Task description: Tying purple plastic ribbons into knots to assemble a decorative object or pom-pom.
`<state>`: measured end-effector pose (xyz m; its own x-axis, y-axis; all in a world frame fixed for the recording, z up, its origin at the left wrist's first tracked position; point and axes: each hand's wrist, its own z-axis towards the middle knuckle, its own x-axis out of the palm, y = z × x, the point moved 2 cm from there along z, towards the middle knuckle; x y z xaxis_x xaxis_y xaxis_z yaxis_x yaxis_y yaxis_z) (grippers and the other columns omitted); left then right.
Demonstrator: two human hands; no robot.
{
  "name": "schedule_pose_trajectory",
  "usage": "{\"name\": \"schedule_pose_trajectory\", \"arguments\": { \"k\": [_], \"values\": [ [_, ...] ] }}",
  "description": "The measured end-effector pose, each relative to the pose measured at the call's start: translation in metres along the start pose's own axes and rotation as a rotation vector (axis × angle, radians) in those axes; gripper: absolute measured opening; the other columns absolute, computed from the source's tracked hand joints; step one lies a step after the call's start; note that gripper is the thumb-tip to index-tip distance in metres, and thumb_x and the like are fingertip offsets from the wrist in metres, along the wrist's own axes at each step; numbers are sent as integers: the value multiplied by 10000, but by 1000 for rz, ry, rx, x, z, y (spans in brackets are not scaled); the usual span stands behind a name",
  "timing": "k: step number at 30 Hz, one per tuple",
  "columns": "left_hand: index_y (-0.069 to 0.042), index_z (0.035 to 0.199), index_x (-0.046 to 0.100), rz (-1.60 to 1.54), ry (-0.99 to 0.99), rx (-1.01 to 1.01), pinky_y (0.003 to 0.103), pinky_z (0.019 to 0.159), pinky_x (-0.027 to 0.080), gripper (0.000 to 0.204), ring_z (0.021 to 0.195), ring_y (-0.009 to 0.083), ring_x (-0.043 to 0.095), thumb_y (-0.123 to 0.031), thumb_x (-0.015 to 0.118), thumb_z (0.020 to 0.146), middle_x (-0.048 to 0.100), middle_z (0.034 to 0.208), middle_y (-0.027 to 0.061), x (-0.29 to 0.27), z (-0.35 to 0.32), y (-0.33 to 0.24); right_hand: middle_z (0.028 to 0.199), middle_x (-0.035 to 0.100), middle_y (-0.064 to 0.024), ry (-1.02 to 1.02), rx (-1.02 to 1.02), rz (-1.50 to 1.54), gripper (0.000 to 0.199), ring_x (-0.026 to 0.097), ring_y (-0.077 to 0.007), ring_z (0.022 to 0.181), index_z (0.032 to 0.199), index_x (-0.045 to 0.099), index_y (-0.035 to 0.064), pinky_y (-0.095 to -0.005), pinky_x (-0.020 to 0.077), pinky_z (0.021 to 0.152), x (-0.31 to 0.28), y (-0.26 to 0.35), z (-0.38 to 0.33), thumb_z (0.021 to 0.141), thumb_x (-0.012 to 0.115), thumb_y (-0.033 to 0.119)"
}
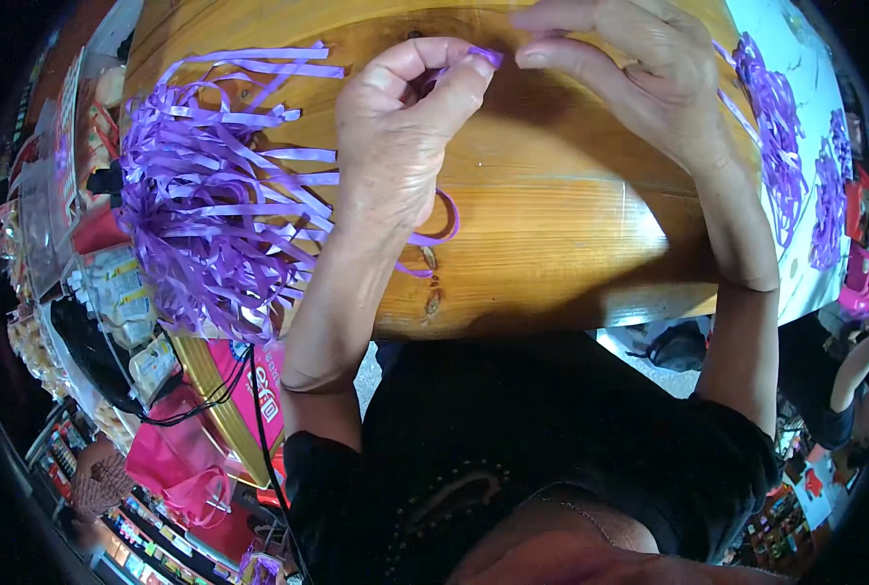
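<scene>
My left hand (405,122) is closed, with thumb and forefinger pinching a purple ribbon (486,57) whose short end pokes out past the thumb. From behind my left wrist a purple ribbon loop (451,219) curves out over the wood; I cannot tell whether it is the same strip. Just to the right, my right hand (659,83) hovers with thumb and fingers apart, holding nothing I can see; its upper part is cut off by the picture's edge. Left of my left arm lies a tangled heap of purple ribbons (205,214), several loose ends reaching towards the wrist.
Under my hands is a yellow-brown wooden table (532,244). A white surface (805,73) on the right carries more purple ribbon bundles (771,127). Packaged goods (118,292), a pink bag (176,468) and a black cord (259,419) crowd the left. Another person's arm (854,370) shows far right.
</scene>
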<state>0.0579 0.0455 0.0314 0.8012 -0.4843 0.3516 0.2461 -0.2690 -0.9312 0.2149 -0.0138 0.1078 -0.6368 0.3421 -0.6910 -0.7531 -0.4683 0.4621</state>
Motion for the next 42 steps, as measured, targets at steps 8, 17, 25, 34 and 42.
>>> {"name": "schedule_pose_trajectory", "arguments": {
  "k": [8,17,25,34,42],
  "values": [
    [-8,876,614,-28,-44,97,144,536,352,85,607,4,441,-28,645,800,534,695,-57,5,-5,-3,736,620,-108,19,111,202,140,599,-214,663,833,651,-2,-283,476,569,7,2,-2,716,715,40],
    [-15,875,612,-47,-74,162,148,528,337,77,612,2,432,-24,645,806,538,724,-57,3,-3,-2,771,642,-99,-40,228,199,114,613,-190,694,846,644,12,-272,484,604,14,-3,-7,743,689,33],
    [-26,874,624,35,-30,178,144,517,321,68,606,-5,416,-27,645,809,529,708,-68,8,-3,-3,812,649,-79,-274,-574,769,101,614,-137,747,880,638,8,-241,474,672,50,-51,-11,791,663,47],
    [-11,917,636,1,-68,154,141,537,346,106,609,-1,441,-41,649,816,555,721,-57,2,-5,-1,771,602,-89,22,48,48,218,573,-214,655,916,647,7,-281,435,582,9,15,-4,702,681,-9],
    [5,946,626,-176,-17,42,139,563,374,144,664,12,499,-48,650,814,601,785,-19,0,-3,3,765,580,-58,-28,-57,-97,262,526,-185,623,921,652,7,-284,373,559,13,12,-7,661,683,20]
  ]
}}
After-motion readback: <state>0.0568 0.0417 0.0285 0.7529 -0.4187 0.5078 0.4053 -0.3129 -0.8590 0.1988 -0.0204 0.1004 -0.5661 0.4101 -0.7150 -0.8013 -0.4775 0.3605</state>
